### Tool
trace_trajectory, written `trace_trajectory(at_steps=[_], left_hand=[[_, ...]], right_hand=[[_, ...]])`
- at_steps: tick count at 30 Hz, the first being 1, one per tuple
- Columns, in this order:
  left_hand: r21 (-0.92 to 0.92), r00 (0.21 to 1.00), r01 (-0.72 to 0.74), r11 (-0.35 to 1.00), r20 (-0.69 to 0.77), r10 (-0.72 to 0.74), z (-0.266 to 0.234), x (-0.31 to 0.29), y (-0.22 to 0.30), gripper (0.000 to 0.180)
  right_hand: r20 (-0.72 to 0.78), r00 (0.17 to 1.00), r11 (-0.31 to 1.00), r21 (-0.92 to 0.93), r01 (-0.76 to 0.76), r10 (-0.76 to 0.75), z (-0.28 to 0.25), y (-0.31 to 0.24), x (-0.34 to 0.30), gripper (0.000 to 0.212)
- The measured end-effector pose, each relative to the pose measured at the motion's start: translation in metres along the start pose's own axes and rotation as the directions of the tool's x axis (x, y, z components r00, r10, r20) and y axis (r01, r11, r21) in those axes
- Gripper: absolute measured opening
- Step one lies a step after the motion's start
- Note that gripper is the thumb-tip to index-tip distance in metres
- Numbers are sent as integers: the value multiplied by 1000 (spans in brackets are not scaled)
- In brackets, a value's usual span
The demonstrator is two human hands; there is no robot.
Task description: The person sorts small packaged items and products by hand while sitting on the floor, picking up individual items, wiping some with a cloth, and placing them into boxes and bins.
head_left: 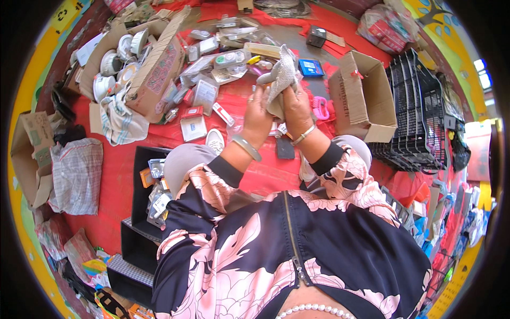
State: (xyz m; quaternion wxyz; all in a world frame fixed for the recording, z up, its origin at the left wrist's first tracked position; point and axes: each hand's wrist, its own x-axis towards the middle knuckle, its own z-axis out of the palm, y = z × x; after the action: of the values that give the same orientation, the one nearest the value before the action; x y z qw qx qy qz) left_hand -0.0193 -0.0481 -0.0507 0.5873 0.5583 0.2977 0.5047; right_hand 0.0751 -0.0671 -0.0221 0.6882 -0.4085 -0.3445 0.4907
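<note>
Both of my hands hold a limp grey speckled cloth (282, 75), bunched and raised to a point over the red floor covering. My left hand (257, 114), a bangle at its wrist, closes on its left side with the fingertips partly hidden. On the other side my right hand (298, 109) grips the lower right folds. Beyond and left of the cloth lies a heap of small packaged goods (229, 59). A blue box (311, 67) and a pink plastic loop (320, 108) are close to my right hand. Below the hands sits a dark flat square (285, 149).
An open carton of white round fittings (110, 64) stands left, a striped cloth (125, 119) over its edge. To the right are an open empty carton (366, 95) and a black plastic crate (417, 106). Black bins (141, 244) stand by my left side.
</note>
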Motion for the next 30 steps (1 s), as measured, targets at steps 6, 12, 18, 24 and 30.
trace_trajectory(at_steps=[6,12,18,24,30], left_hand=[[110,998,5,994,62,-12,-13,8,0,48],[-524,965,253,813,82,-247,-9,10,19,49],[-661,933,344,667,164,-319,-11,18,28,41],[-712,854,503,490,322,-408,-21,17,24,49],[-746,870,474,468,317,-376,-19,15,30,55]], right_hand=[[-35,987,944,299,-138,156,-15,3,11,45],[83,954,718,640,-274,289,-19,-11,16,38],[-42,987,928,348,-131,155,-16,-21,14,31],[-141,989,993,115,-29,45,-25,-53,20,12],[77,991,869,-491,-56,108,-37,-76,26,41]])
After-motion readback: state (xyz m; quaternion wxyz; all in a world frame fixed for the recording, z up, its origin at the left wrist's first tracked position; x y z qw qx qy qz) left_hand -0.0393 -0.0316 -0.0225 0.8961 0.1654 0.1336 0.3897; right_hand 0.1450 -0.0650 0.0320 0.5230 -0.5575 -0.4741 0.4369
